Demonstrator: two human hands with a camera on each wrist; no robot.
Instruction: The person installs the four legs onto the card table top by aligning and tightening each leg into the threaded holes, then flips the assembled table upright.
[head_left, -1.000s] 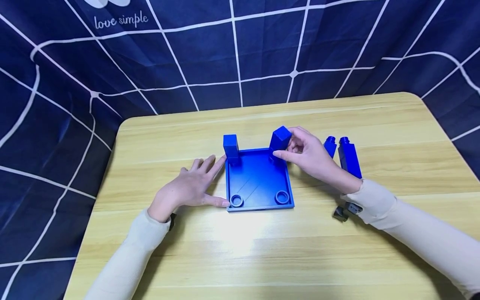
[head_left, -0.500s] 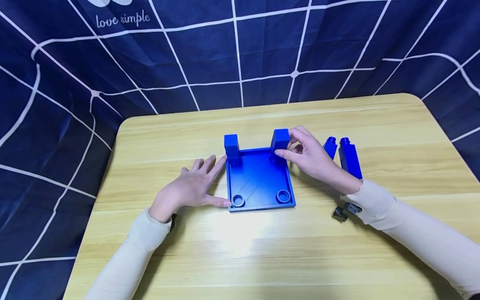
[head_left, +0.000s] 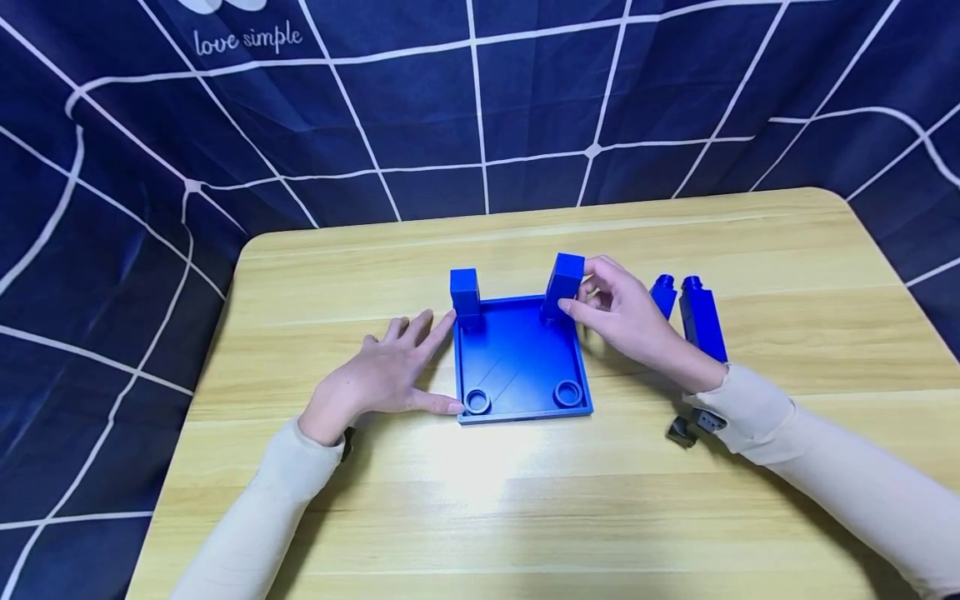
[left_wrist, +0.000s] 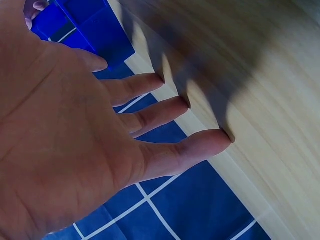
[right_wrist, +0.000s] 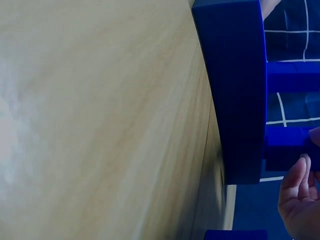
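Note:
A square blue tray-like base (head_left: 517, 367) with a raised rim lies on the table, two round sockets at its near corners. One blue square post (head_left: 465, 290) stands at its far left corner. At the far right corner my right hand (head_left: 622, 308) pinches another blue post (head_left: 564, 283), which leans a little to the right. My left hand (head_left: 386, 371) rests spread on the table, its index fingertip and thumb at the base's left edge. In the left wrist view the fingers (left_wrist: 190, 147) are straight, tips on the wood.
Two loose blue posts with threaded ends, one (head_left: 702, 321) beside the other (head_left: 663, 293), lie to the right, partly behind the right forearm. The wooden table (head_left: 480, 517) has a dark blue gridded cloth (head_left: 420, 108) behind it.
The post in my right hand has swung from a tilt to nearly upright, then tilted right again. The base has shifted very slightly right in view. My left hand stays put.

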